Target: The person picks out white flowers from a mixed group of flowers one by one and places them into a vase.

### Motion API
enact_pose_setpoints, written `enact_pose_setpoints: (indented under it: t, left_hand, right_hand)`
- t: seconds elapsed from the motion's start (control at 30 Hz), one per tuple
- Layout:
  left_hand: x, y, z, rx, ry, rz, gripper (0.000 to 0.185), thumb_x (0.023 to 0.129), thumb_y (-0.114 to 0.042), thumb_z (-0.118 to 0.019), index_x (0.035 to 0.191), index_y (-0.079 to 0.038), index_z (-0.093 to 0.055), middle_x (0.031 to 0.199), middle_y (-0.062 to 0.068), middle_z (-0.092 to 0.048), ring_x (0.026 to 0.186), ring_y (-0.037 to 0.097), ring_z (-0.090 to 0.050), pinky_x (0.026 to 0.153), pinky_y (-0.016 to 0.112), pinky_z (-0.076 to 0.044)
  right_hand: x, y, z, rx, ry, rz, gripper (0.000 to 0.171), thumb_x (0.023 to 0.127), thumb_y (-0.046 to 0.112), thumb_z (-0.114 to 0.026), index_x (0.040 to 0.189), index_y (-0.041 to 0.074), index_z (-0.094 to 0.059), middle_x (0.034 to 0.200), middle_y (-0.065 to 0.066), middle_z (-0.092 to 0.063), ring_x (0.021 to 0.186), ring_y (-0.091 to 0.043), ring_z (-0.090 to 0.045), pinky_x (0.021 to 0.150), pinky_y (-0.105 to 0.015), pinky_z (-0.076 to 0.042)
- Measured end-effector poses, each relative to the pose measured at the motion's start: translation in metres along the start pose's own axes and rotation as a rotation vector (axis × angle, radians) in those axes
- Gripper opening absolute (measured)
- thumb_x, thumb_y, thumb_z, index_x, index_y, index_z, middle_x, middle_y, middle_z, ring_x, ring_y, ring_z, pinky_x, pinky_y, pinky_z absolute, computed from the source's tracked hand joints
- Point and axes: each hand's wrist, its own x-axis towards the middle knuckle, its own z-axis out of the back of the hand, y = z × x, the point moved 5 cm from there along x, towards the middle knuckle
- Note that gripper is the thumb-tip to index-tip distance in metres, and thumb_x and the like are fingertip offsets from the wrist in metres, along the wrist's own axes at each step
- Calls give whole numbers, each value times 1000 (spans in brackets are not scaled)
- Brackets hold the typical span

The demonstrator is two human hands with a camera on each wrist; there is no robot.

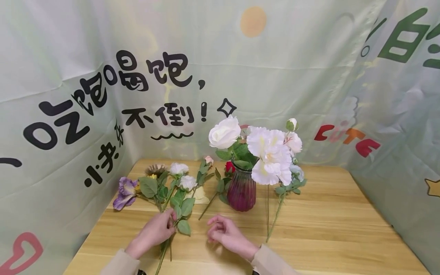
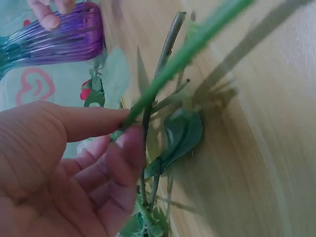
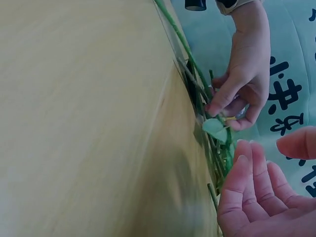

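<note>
My left hand (image 1: 156, 231) pinches a green flower stem (image 2: 180, 66) between thumb and fingers, low over the left part of the table. Above the grip, leafy stems run up to two white roses (image 1: 188, 183). Other cut stems (image 2: 148, 116) lie just behind the fingers in the left wrist view. My right hand (image 1: 227, 235) is held over the table with its fingers loosely bent and holds nothing. Behind it stands a purple ribbed glass vase (image 1: 242, 193) with a white rose (image 1: 225, 132) and green leaves in its mouth.
A purple flower (image 1: 125, 193) and a brown flower head (image 1: 156, 170) lie at the left. A red rose (image 1: 230, 167) lies behind the vase. A big white blossom (image 1: 269, 154) overlaps the vase's right side. Printed cloth (image 1: 275, 76) walls in the wooden table (image 1: 326, 229).
</note>
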Motion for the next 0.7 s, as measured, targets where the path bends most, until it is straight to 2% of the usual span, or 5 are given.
enact_pose_setpoints:
  t: [0.17,0.27,0.37,0.5,0.7]
  left_hand:
    - [1,4,3,-181,9,-13,29,82,-2,-77,101,-2,-55,72,4,-62,60,13,-55,54,22,-46]
    - [0,8,5,-260,27,34,27,83,-5,-76,101,3,-58,72,6,-65,61,15,-60,54,24,-51]
    - [-2,12,6,-242,34,72,18,84,-8,-76,91,3,-64,68,5,-66,57,14,-61,52,24,-51]
    - [-3,15,6,-205,51,70,14,85,-12,-77,80,-1,-70,63,3,-67,53,10,-59,49,22,-48]
    - [-1,18,5,-234,28,99,14,88,-12,-74,90,1,-71,75,5,-69,62,12,-62,56,24,-55]
  right_hand:
    - [0,-2,1,12,-4,-8,36,87,0,-61,121,-10,-53,101,-29,-68,84,-21,-69,78,-28,-61]
    - [0,-3,2,19,-4,-10,36,87,-1,-61,121,-10,-53,100,-28,-68,84,-21,-69,78,-28,-61]
    - [0,-5,2,23,-2,-16,35,87,-1,-60,121,-10,-53,100,-27,-69,84,-20,-69,79,-29,-61]
    - [-1,-9,2,24,7,-25,34,88,-1,-59,121,-10,-53,100,-27,-68,85,-20,-68,81,-31,-62]
    - [-2,-12,3,14,1,-30,34,87,-1,-60,120,-9,-54,101,-26,-68,86,-21,-68,82,-32,-62]
